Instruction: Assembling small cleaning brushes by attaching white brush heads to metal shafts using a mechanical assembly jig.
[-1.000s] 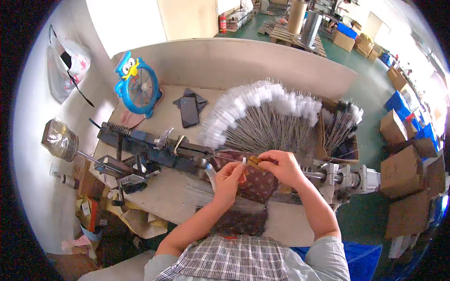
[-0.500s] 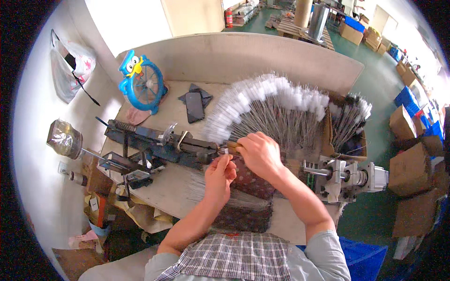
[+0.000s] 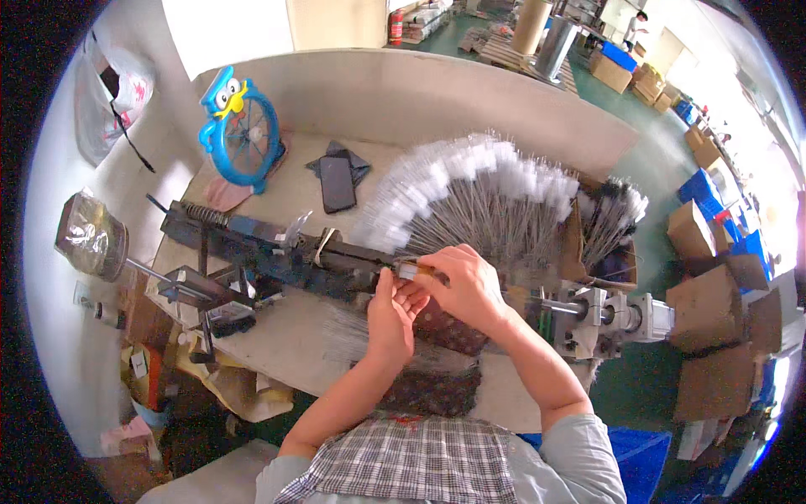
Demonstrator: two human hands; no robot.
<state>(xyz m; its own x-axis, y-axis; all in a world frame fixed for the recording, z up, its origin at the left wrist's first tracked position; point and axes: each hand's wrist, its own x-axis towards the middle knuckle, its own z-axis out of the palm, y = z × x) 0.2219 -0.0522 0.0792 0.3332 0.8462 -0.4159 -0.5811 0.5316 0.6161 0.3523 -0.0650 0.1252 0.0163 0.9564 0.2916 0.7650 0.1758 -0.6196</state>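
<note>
Both hands (image 3: 428, 294) pinch together on a small brush piece (image 3: 409, 270) at the dark machine (image 3: 277, 256), with a big fan of finished white-tipped brushes (image 3: 478, 189) already stacked on the far desk (image 3: 285, 197), more seemingly to go.

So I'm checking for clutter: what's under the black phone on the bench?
The black phone lies on a dark grey pad whose corners stick out around it. Whether anything else sits beneath is hidden by the phone itself.
</note>
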